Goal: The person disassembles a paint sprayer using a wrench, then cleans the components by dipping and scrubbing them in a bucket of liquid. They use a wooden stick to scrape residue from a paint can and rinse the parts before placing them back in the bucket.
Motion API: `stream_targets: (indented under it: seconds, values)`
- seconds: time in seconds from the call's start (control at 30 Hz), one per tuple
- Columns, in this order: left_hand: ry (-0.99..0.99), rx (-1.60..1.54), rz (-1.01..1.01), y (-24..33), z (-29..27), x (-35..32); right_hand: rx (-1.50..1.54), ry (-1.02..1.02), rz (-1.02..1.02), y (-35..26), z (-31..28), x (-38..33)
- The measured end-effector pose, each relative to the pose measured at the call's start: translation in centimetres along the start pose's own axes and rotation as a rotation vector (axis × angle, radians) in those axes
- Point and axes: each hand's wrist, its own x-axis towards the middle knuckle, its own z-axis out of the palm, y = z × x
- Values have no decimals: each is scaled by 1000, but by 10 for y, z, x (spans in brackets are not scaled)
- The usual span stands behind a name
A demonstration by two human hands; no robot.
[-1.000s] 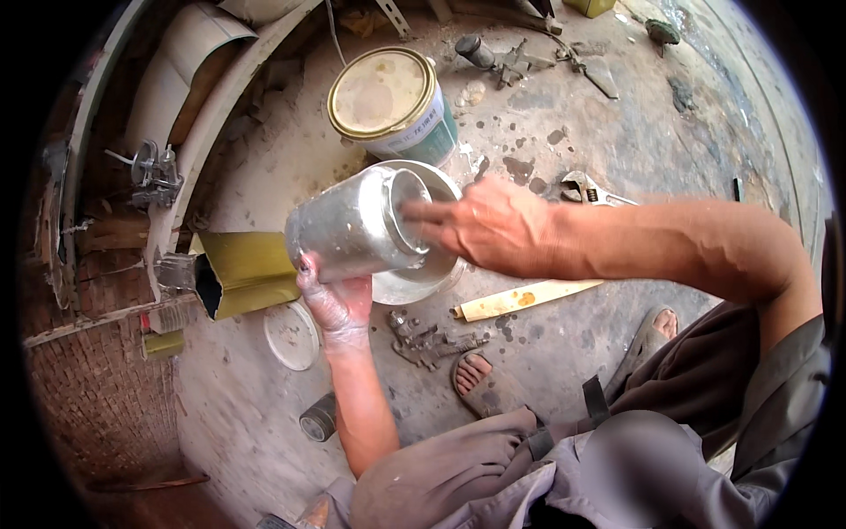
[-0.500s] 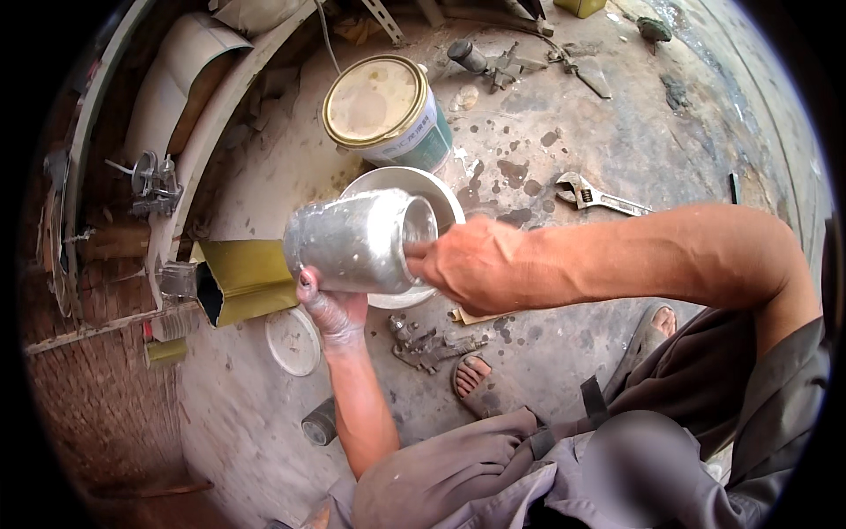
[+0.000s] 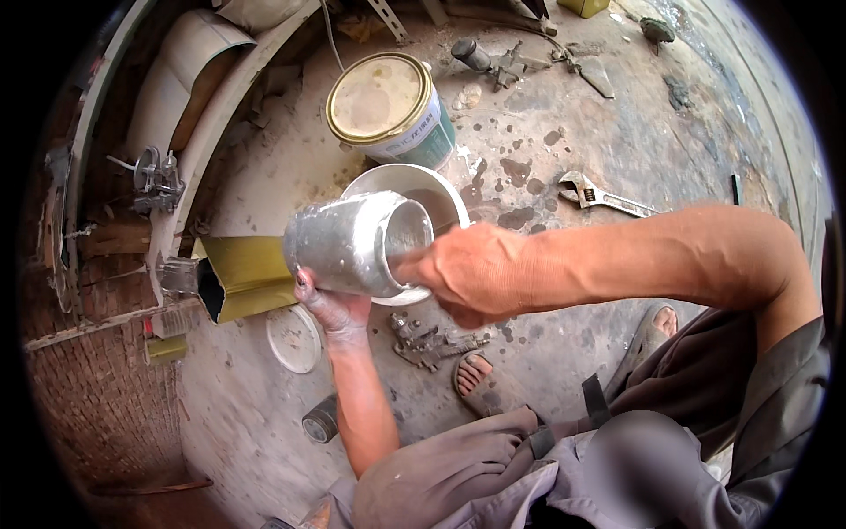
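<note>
Fingers of the right hand [image 3: 480, 280] are now reaching inside the silver can [image 3: 352, 245], which the left hand [image 3: 333, 309] is gripping from beneath, tipped sideways, lifted closer above the white bowl [image 3: 407, 179].

Can tipped flatter, fingers now inside its mouth

The silvery metal can [image 3: 352, 245] has swung from a steep tilt to lying nearly level over the white bowl [image 3: 441, 189]. The right hand [image 3: 471, 273], earlier laid across the can's rim, has slid to its open mouth with fingers [image 3: 407, 264] reaching in.
</note>
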Motion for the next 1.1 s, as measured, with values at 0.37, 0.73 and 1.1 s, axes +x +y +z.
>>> stream_targets:
  seconds: [0.37, 0.73, 1.1]
  values:
    - [-129, -340, -10, -5, -31, 13, 890, 330, 33, -8, -37, -14]
    - [-111, -339, 46, 8, -29, 9, -334, -424, 234, 42, -3, 82]
    - [-6, -270, 123, 12, -58, 8, -424, -621, 285, 156, 122, 194]
